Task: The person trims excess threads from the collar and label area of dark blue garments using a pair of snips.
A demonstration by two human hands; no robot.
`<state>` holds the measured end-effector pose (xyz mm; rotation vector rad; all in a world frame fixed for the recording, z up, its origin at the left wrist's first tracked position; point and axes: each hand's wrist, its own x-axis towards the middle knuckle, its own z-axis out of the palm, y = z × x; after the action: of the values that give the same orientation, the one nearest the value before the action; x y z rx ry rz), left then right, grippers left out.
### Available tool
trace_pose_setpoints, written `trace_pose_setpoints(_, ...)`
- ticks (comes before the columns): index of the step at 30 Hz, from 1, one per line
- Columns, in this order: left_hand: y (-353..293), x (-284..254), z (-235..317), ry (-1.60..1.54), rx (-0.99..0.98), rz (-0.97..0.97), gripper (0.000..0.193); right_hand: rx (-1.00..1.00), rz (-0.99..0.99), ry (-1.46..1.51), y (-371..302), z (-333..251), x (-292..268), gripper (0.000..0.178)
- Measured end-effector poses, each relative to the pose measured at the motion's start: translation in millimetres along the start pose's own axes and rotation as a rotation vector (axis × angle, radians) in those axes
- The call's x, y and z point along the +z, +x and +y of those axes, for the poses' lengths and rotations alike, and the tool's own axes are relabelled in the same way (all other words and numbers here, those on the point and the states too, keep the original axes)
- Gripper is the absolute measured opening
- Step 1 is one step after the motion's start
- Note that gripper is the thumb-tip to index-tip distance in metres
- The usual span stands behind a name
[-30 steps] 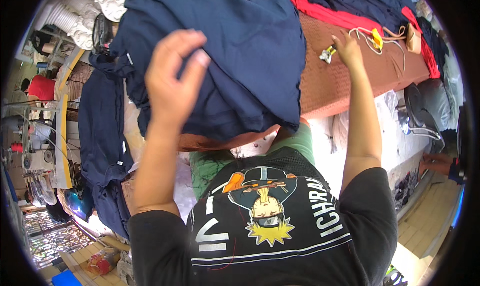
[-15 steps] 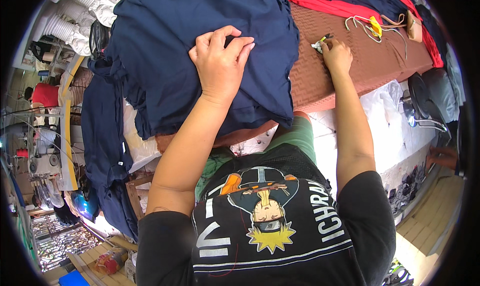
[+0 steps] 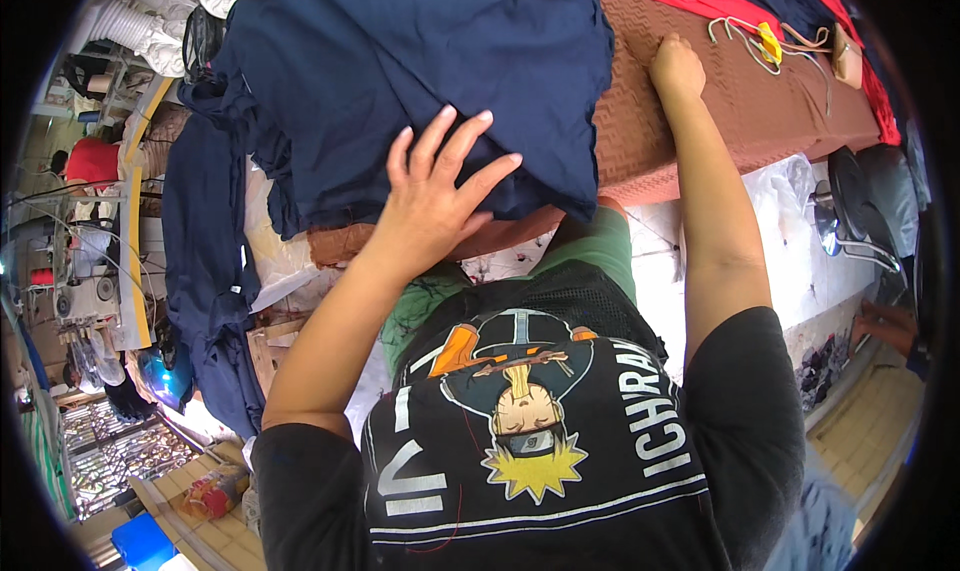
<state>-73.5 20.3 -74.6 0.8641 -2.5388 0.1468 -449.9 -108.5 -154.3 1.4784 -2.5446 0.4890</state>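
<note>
A pile of dark navy cloth (image 3: 420,61) lies on the table in front of me, its right edge hanging near my knees. My left hand (image 3: 435,176) is open, fingers spread, with the fingertips resting on the near part of the cloth. To the right of the pile, my right hand (image 3: 678,69) is curled closed on the brown textured table cover (image 3: 640,121). Its fingers point away from me, so whatever they may hold is hidden.
Beyond my right hand lie a yellow item with pale cords (image 3: 768,46) and a tan pouch (image 3: 847,59). Red cloth (image 3: 690,3) runs along the far side. More navy garments (image 3: 205,261) hang at left. A dark stool (image 3: 850,196) stands at right.
My left hand has gone from a pinch to spread fingers and come nearer to me. My right hand has moved slightly away; the small black-and-yellow item with white at its fingers no longer shows.
</note>
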Motion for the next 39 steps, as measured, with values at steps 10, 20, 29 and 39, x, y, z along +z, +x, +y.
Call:
trace_pose_setpoints(10,69,-94,-63,-0.659,-0.142,0.615,0.029,0.185,-0.107,0.375,16,56,-18,0.037)
trace_pose_setpoints(20,35,-90,-264,0.081,-0.418,0.294,0.042,0.054,-0.245,1.646,-15,-38,-108,0.025)
trace_pose_setpoints(29,3,-77,-136,0.01,-0.342,0.503,0.049,-0.398,-0.273,1.345,-164,-134,-156,0.017)
trace_pose_setpoints(39,64,-87,-157,0.163,-0.03,0.452,0.013,-0.727,-0.27,0.801,-184,-157,-112,0.032)
